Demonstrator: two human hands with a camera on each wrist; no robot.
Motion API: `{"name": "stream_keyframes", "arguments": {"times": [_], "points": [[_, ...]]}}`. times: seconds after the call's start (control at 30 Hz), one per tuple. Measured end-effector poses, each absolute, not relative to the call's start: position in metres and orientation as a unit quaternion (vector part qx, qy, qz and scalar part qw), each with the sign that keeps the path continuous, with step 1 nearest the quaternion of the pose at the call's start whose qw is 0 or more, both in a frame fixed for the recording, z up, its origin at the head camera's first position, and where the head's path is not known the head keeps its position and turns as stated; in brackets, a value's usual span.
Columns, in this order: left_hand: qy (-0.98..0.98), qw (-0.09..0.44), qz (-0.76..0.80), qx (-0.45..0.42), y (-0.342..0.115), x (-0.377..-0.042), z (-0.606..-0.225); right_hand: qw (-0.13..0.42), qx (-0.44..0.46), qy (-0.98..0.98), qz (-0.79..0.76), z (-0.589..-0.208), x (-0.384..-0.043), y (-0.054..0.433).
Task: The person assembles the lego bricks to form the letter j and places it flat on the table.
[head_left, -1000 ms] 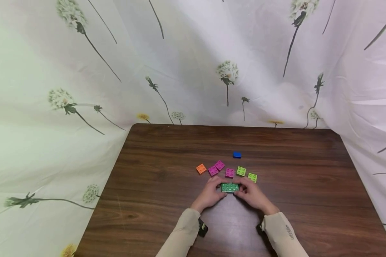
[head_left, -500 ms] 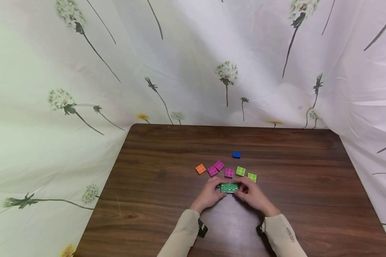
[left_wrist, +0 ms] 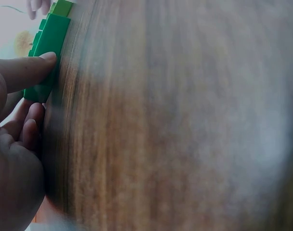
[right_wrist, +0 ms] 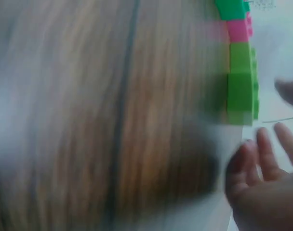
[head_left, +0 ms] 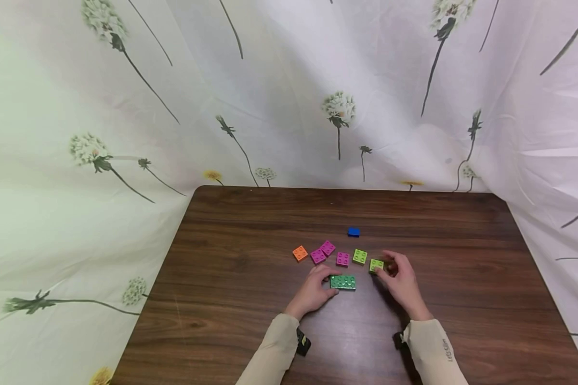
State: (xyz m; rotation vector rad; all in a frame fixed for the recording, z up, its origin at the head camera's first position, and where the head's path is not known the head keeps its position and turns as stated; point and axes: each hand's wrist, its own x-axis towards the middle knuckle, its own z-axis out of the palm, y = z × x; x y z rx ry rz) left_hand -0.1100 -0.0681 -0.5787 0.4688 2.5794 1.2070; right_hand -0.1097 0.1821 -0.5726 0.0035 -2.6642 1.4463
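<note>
Beyond the left grip (head_left: 312,290), pinching a green brick (head_left: 343,282), lie magenta bricks (head_left: 343,259), the right grip (head_left: 404,283) wide near a lime brick (head_left: 376,264)

Green brick (head_left: 343,282), dandelion-patterned cloth (head_left: 279,69), brown table (head_left: 197,294)

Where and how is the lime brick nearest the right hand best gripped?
The lime brick is probably best pinched by opposite side walls, near and far, with the right hand coming from the right. It lies flat, studs up, so those walls offer straight pinching faces; the other lime brick sits to its left.
</note>
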Motion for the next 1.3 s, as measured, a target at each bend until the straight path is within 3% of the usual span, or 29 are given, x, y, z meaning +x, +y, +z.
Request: {"name": "stream_keyframes", "arguments": {"times": [0.17,0.4,1.3], "points": [[0.886,0.128,0.417,0.16,-0.0683,-0.1096,-0.5775,-0.021,-0.003,-0.897,0.442,-0.5756,-0.1114,0.1864],[0.887,0.128,0.413,0.162,-0.0677,-0.1095,-0.5772,-0.007,0.011,-0.913,0.409,-0.5757,-0.114,0.185],[0.884,0.137,0.422,0.151,-0.067,-0.1104,-0.5728,-0.043,-0.026,-0.903,0.427,-0.5738,-0.1145,0.193]]}}
